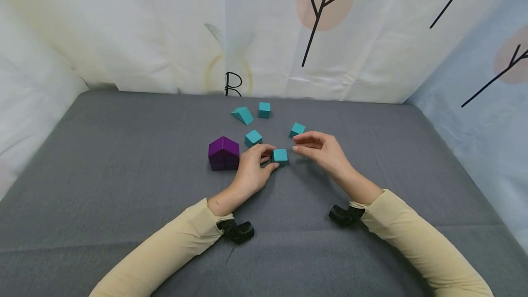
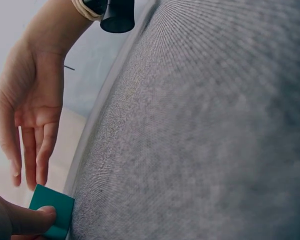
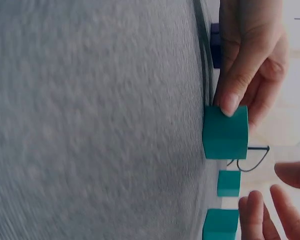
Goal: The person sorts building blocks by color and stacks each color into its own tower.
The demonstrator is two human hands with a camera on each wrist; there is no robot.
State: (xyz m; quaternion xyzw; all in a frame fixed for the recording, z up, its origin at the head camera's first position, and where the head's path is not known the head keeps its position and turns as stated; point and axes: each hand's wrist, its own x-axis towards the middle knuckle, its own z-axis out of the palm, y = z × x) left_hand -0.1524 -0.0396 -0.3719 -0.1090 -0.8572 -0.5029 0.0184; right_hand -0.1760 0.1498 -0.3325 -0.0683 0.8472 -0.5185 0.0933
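On the grey table, the left hand (image 1: 252,167) pinches a teal cube (image 1: 280,156) between thumb and fingers. The thumb lies against the cube's face in the left wrist view, where that teal cube (image 2: 59,204) shows close up. To its right is the right hand (image 1: 323,151), held with fingers extended and nothing between them. Just behind those fingertips sits a second teal cube (image 1: 297,129); the head view does not tell whether they touch it. Beside the left hand stands a purple house-shaped block form (image 1: 223,154), with seams visible on its front.
Another teal cube (image 1: 253,138) lies just behind the left hand. Farther back are a teal triangular block (image 1: 242,115) and a teal cube (image 1: 264,109). A printed fabric curtain (image 1: 268,35) hangs along the table's back edge. Both wrists carry black devices.
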